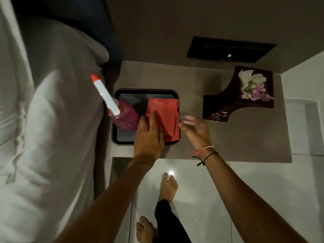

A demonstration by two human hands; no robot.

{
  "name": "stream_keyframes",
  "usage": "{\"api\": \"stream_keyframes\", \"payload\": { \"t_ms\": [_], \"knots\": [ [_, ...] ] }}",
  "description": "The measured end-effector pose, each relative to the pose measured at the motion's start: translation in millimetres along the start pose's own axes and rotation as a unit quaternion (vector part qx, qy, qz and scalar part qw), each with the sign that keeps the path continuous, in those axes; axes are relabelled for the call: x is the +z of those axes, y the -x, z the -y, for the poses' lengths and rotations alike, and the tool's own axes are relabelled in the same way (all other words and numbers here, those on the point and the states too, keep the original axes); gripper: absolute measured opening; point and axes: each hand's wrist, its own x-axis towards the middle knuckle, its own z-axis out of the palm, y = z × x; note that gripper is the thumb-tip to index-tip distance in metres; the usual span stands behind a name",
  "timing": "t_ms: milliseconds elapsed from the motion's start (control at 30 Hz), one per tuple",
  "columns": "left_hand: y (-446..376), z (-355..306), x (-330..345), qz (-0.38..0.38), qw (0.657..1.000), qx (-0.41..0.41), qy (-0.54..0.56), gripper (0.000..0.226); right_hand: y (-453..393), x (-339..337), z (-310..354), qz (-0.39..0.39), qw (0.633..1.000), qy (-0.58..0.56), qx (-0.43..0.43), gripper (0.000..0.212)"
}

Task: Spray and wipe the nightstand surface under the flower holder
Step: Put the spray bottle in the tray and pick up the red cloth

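A dark wooden flower holder (233,100) with white and pink flowers stands at the back right of the beige nightstand (236,141). On the left, a black tray (122,135) holds a pink spray bottle (125,116) with a white and red nozzle, and a folded red cloth (166,113). My left hand (149,135) lies flat on the cloth's near left part, fingers spread. My right hand (196,130) hovers open just right of the tray, holding nothing, some way left of the holder.
A bed with white linen (43,120) runs along the left of the nightstand. A black panel (229,49) is set in the wall behind. My bare feet (168,186) stand on the glossy white tiled floor in front.
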Motion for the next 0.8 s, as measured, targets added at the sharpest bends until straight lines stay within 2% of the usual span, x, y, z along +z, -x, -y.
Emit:
{"api": "stream_keyframes", "payload": {
  "t_ms": [100,267,333,467,533,633,700,733,800],
  "knots": [
    [-20,-14,17,-0.01,0.997,-0.071,0.041,0.074,-10,8,-6,0.012,1.0,0.002,0.013,0.035],
    [-26,-16,26,-0.112,0.975,-0.133,0.14,0.047,-12,18,-13,-0.022,1.0,0.014,0.005,0.034],
    [-34,-14,25,-0.113,0.957,-0.171,0.206,0.043,-15,17,-15,-0.029,0.999,0.009,0.014,0.031],
    [-47,-13,22,-0.066,0.895,-0.248,0.365,0.055,-19,12,-12,-0.014,0.999,-0.04,0.021,0.023],
    [-45,-11,21,-0.039,0.874,-0.244,0.418,0.055,-19,6,-9,0.0,0.995,-0.094,0.038,0.025],
    [-30,-5,16,0.024,0.87,-0.2,0.449,0.049,-8,-9,-14,0.09,0.954,-0.254,0.13,0.052],
    [-15,-8,11,0.098,0.889,-0.15,0.422,0.048,14,-22,-20,0.167,0.92,-0.308,0.173,0.068],
    [-4,-12,9,0.137,0.901,-0.119,0.394,0.045,29,-29,-25,0.177,0.912,-0.324,0.18,0.07],
    [16,-22,3,0.159,0.935,-0.03,0.315,0.033,58,-38,-39,0.186,0.889,-0.383,0.169,0.06]
  ]
}}
